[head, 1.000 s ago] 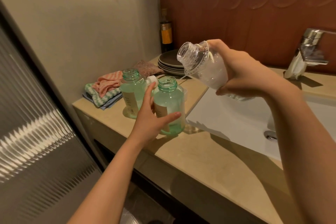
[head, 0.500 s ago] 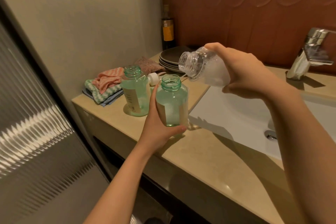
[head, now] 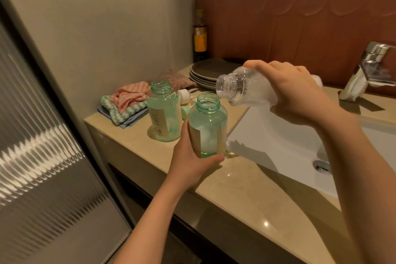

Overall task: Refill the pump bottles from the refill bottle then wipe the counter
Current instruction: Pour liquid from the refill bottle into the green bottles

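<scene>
A: Where's the bottle being filled?
B: The left hand [head: 188,163] grips the near green pump bottle [head: 207,126] over the counter [head: 246,188], just beside the basin [head: 278,146] edge. The right hand [head: 295,94] grasps the tilted refill bottle [head: 244,89], its mouth just above.
A: What crowds it?
B: The second pump bottle [head: 164,113] sits close behind, with cloths [head: 126,100] and plates [head: 210,70] beyond — open counter lies along the front edge.

A: Location?
B: Bathroom vanity, looks domestic. White basin [head: 278,141] sunk into a beige stone counter [head: 246,195], chrome mixer tap [head: 368,68] behind it, drain [head: 320,165] in the bowl.
A: Other evidence?
B: Ribbed glass panel [head: 42,156] on the left, folded cloths [head: 126,103] in the corner. Stack of dark plates [head: 210,70] near them muddies it slightly.
</scene>
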{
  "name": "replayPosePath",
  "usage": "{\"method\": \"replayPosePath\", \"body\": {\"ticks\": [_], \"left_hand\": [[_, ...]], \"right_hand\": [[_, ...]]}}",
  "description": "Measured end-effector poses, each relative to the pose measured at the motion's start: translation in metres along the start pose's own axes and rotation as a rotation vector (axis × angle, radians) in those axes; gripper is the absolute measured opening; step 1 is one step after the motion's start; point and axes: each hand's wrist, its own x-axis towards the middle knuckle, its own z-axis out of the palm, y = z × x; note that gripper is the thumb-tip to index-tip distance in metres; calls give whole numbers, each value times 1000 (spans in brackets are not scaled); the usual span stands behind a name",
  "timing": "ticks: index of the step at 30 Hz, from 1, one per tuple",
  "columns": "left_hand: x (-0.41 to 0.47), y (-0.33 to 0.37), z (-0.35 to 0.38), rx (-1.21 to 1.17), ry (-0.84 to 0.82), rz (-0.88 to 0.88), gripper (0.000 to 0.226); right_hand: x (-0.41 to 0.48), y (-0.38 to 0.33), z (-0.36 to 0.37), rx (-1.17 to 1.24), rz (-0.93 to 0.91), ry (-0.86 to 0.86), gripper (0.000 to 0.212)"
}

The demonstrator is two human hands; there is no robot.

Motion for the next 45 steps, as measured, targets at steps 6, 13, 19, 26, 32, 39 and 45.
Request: {"method": "replayPosePath", "body": {"ticks": [6,13,19,26,32,39,45], "left_hand": [[-1,0,0,0,-6,1,105],[-1,0,-1,21,-30,0,111],[-1,2,-3,65,-30,0,106],[-1,2,-3,76,-41,-19,113],[-1,2,-3,86,-41,-16,113],[-1,2,-4,92,-49,-26,118],[-1,1,-3,75,-49,-29,118]], "right_hand": [[0,-3,1,-1,-2,12,91],[-1,-6,-2,-49,-8,54,89],[-1,-7,-4,-63,0,50,87],[-2,-10,-8,-84,-5,43,87],[-3,-12,-10,-98,-3,46,87],[-3,-13,-12,-122,-7,40,88],[-4,-14,-14,-132,-3,34,89]]}}
